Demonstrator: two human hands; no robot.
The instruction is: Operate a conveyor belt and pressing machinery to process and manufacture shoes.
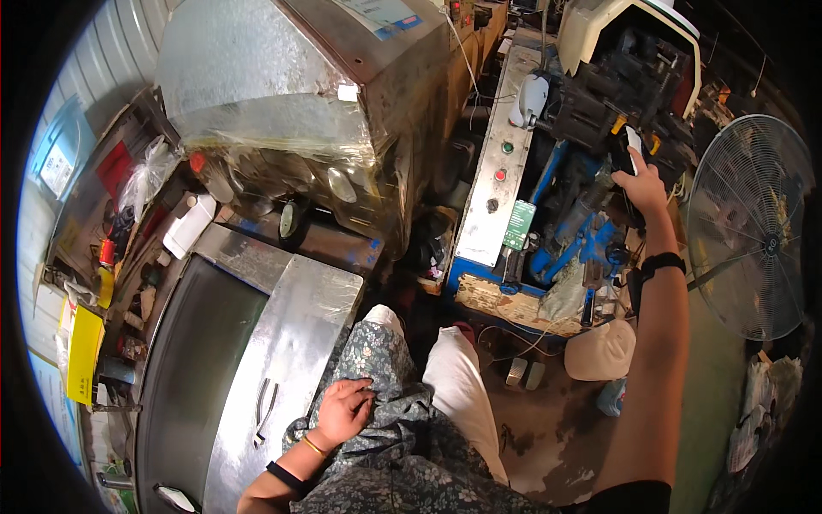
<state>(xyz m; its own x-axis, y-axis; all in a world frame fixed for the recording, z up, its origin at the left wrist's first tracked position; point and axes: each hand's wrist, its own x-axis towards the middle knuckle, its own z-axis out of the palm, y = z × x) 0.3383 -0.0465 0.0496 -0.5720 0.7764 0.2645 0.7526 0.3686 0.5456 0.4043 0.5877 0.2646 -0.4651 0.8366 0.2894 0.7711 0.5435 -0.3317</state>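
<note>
My left hand rests on the dark floral apron over my lap. Its fingers are curled together, and whatever they may hold is hidden. Far to the right, my right arm reaches out to a machine with blue metal parts. There my right hand grips a narrow white piece, which points up toward the dark machine head. Its exact kind cannot be made out. Two thin, dark, curved strips lie on the metal tabletop to the left of my lap.
A control panel with red and green buttons stands ahead. A large fan is at right, beyond my forearm. The big sheet-metal housing fills the upper left. On the floor sit a whitish container and a foot pedal.
</note>
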